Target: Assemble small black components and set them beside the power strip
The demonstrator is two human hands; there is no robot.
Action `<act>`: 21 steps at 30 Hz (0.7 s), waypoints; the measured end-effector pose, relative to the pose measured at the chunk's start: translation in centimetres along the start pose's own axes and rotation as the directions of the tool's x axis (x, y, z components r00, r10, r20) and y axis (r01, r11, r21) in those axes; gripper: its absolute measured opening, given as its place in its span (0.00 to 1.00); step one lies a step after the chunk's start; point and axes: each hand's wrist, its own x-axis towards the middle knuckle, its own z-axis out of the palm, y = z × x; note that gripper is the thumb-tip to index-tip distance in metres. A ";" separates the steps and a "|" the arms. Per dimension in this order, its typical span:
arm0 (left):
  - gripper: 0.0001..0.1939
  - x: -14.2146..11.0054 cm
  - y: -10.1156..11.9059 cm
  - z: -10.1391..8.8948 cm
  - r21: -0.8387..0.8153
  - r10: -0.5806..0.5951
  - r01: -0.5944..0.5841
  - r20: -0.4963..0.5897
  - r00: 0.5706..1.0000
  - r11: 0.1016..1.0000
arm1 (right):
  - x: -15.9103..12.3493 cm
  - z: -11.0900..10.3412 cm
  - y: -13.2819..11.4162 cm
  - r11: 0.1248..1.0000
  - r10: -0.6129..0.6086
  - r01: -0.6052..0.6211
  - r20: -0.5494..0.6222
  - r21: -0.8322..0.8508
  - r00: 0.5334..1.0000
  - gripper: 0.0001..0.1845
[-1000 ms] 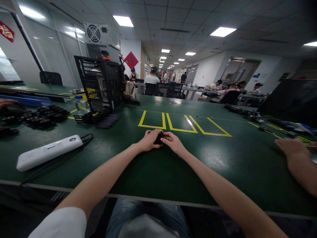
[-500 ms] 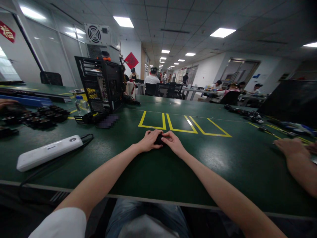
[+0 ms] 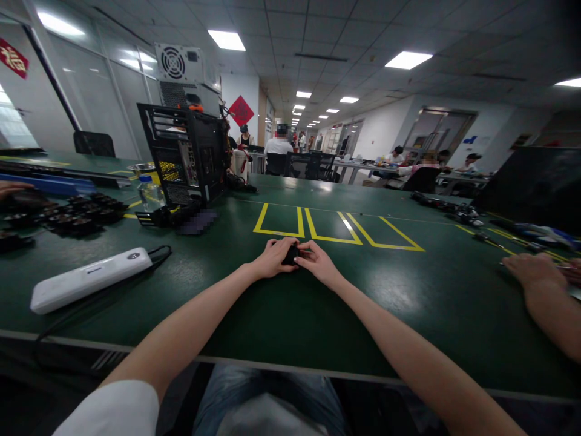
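Observation:
A small black part [image 3: 291, 255] sits between my two hands, low over the green tabletop [image 3: 281, 315]. My left hand [image 3: 275, 257] is closed round its left side. From the right, the thumb and fingers of my right hand [image 3: 314, 257] pinch at its edge. Most of the part is covered by my fingers, so its exact kind cannot be made out. Just beyond my hands, yellow tape frames [image 3: 333, 240] mark the table.
On the left lie a white elongated device [image 3: 93, 280] with a black cable and a pile of black parts [image 3: 84, 215]. A black computer case [image 3: 188, 154] stands behind a clear bottle [image 3: 149, 192]. Another person's hand [image 3: 535, 270] rests at the right, near tools and cables.
My right thumb and fingers have shifted slightly against the black part. My left hand stays in place around it.

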 end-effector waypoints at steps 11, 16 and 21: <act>0.27 0.1 -0.5 0.4 0.020 0.022 -0.021 -0.027 0.999 1.000 | 0.3 0.0 0.0 0.990 -0.034 0.024 -0.074 -0.140 0.997 0.13; 0.27 0.1 -0.5 0.4 0.013 0.014 -0.013 -0.022 1.000 1.000 | 0.3 -0.1 -0.2 0.991 0.042 -0.048 -0.057 -0.122 0.998 0.13; 0.27 0.0 -0.2 0.1 0.003 0.021 -0.021 -0.008 1.000 1.000 | 0.1 -0.1 0.0 1.000 0.017 -0.017 -0.001 -0.005 1.000 0.15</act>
